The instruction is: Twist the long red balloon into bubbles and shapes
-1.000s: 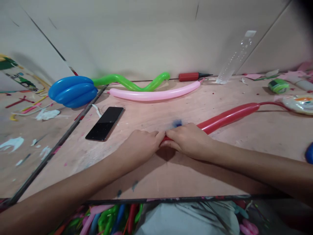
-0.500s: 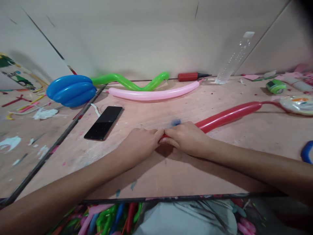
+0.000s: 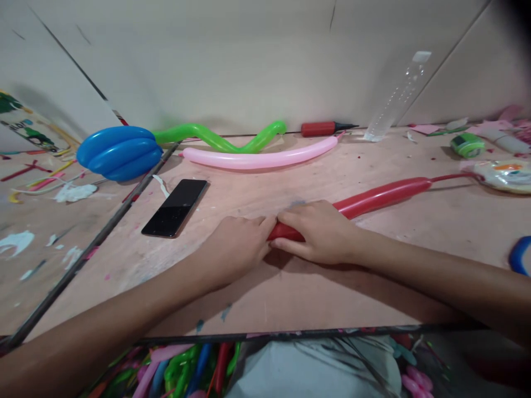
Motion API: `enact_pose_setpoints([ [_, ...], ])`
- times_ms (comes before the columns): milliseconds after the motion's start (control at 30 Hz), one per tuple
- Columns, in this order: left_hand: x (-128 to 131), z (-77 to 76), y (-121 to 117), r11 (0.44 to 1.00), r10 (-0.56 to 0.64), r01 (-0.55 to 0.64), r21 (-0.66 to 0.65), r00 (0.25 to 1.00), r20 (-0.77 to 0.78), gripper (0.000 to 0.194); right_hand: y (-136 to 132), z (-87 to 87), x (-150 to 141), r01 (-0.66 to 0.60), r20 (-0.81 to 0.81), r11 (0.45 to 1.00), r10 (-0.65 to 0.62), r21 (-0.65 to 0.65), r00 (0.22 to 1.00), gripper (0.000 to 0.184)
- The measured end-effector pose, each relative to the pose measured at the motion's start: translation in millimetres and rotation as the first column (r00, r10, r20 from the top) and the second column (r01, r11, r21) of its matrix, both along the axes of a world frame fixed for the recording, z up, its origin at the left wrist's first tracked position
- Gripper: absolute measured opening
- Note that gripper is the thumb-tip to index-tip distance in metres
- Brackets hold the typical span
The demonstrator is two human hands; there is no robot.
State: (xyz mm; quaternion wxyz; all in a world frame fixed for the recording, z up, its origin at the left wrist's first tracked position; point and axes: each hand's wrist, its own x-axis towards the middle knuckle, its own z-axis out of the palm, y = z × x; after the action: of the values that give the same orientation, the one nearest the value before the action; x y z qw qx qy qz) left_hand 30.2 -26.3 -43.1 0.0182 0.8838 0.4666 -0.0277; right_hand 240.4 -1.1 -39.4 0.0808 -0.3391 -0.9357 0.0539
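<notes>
A long red balloon (image 3: 381, 198) slants over the table, its thin uninflated tail pointing right. My right hand (image 3: 321, 232) is wrapped over its left part, thumb beneath and fingers on top. My left hand (image 3: 234, 246) grips the balloon's left end, right against the right hand's fingertips; the tip itself is hidden in the left fist. Behind the hands lies a pink balloon (image 3: 261, 161). Farther back are a bent green balloon (image 3: 219, 142) and a cluster of blue balloon loops (image 3: 120, 153) joined to it at the left.
A phone (image 3: 176, 207) lies left of my hands. Along the wall are a red hand pump (image 3: 319, 129) and a clear plastic bottle (image 3: 396, 99). A green tape roll (image 3: 467, 145) and a plastic packet (image 3: 506, 176) sit at the right. Several balloons lie below the table edge (image 3: 298, 335).
The red balloon has shifted a little left and down, its tail end with it. More red shows between the right thumb and fingers, which have opened slightly wider around it.
</notes>
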Motion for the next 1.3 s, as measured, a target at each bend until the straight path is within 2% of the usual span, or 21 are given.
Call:
enact_pose_setpoints([
  [100,-3.9,8.5,-0.5,0.997,0.075,-0.075,-0.011,0.99,0.117,0.033,3.0,7.6,11.4,0.053,0.006,0.998,-0.053,0.021,0.999,0.039],
  [167,-3.0,11.3,-1.0,0.988,0.136,-0.101,-0.116,0.929,0.344,0.032,5.0,12.2,14.8,0.152,-0.017,0.988,-0.151,0.023,0.988,0.04],
  [200,-0.9,11.3,-1.6,0.974,0.186,-0.095,-0.203,0.85,0.493,0.032,5.5,14.3,14.5,0.201,-0.058,0.979,-0.201,-0.001,0.978,0.041],
  [233,2.3,10.4,-2.4,0.951,0.257,-0.073,-0.301,0.731,0.633,0.032,5.7,16.6,13.1,0.238,-0.12,0.97,-0.242,-0.049,0.963,0.042],
  [267,6.3,8.8,-3.3,0.92,0.339,-0.04,-0.389,0.578,0.742,0.034,5.4,19.1,11.1,0.254,-0.191,0.96,-0.272,-0.118,0.943,0.044],
  [333,14.4,5.2,-5.4,0.864,0.478,0.033,-0.502,0.258,0.839,0.034,4.3,26.4,7.3,0.218,-0.315,0.941,-0.296,-0.261,0.902,0.045],
  [400,19.8,2.9,-7.5,0.862,0.503,0.059,-0.503,0.02,0.864,0.032,2.8,37.1,7.4,0.16,-0.367,0.935,-0.276,-0.316,0.889,0.044],
  [467,22.1,3.3,-9.4,0.887,0.461,0.016,-0.462,-0.108,0.881,0.029,0.8,49.5,12.0,0.141,-0.336,0.938,-0.25,-0.317,0.908,0.042],
  [567,25.1,8.0,-12.6,0.91,0.388,-0.074,-0.408,-0.195,0.901,0.027,-6.0,61.7,18.5,0.09,-0.279,0.915,-0.212,-0.393,0.937,0.041],
  [667,33.2,12.5,-15.4,0.912,0.369,-0.055,-0.406,-0.32,0.873,0.022,-18.6,58.5,12.9,-0.04,-0.365,0.838,-0.193,-0.544,0.911,0.045],
  [733,39.2,13.1,-15.9,0.905,0.388,-0.022,-0.425,-0.368,0.845,0.023,-26.9,50.4,4.6,-0.108,-0.449,0.761,-0.256,-0.64,0.856,0.046],
  [833,43.4,10.3,-13.1,0.893,0.424,0.032,-0.45,-0.402,0.812,0.027,-32.7,38.3,-4.3,-0.174,-0.535,0.706,-0.328,-0.686,0.779,0.041],
  [900,42.5,8.6,-9.4,0.88,0.454,0.082,-0.468,-0.434,0.778,0.028,-31.7,33.2,-5.0,-0.181,-0.545,0.709,-0.328,-0.682,0.771,0.041],
  [1000,39.0,10.6,-4.5,0.859,0.489,0.114,-0.499,-0.466,0.737,0.028,-27.3,29.9,-2.2,-0.129,-0.514,0.759,-0.296,-0.638,0.805,0.042],
  [1067,37.2,15.4,-3.8,0.852,0.511,0.157,-0.5,-0.458,0.727,0.024,-25.0,30.0,-0.6,-0.09,-0.487,0.795,-0.274,-0.6,0.829,0.039],
  [1100,36.6,18.5,-4.6,0.85,0.52,0.193,-0.489,-0.445,0.729,0.023,-24.4,30.5,-0.3,-0.079,-0.465,0.795,-0.268,-0.601,0.844,0.04],
  [1200,35.1,25.6,-10.7,0.848,0.528,0.28,-0.45,-0.385,0.757,0.022,-25.2,31.2,-1.3,-0.094,-0.381,0.717,-0.25,-0.69,0.89,0.051],
  [1300,33.2,24.2,-18.1,0.818,0.562,0.358,-0.45,-0.33,0.758,0.028,-28.8,27.8,-4.1,-0.146,-0.342,0.555,-0.267,-0.819,0.901,0.065],
])
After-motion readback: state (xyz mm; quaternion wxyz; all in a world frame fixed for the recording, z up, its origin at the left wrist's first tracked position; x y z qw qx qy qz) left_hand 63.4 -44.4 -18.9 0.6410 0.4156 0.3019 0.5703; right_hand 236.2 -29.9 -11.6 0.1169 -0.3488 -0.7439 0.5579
